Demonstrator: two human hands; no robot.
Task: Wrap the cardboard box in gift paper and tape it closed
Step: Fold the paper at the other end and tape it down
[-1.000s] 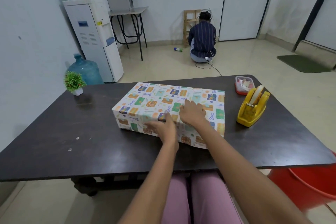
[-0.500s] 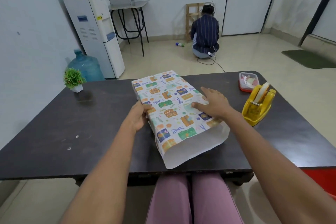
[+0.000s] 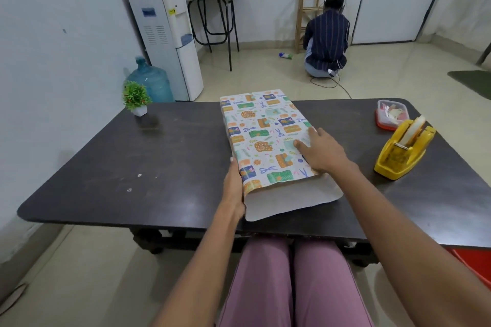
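Right hand [image 3: 320, 151] lies flat on the wrapped box [image 3: 265, 138]; left hand [image 3: 233, 183], fingers straight, presses its left side. The box sits mid-table, its open paper end reaching the near edge. Best fold that end in snugly before taping. Dispenser [image 3: 403, 151] waits right; left table [image 3: 106, 167] stays free.

Single head-worn view looks forward and down, close over the table [image 3: 106, 167].
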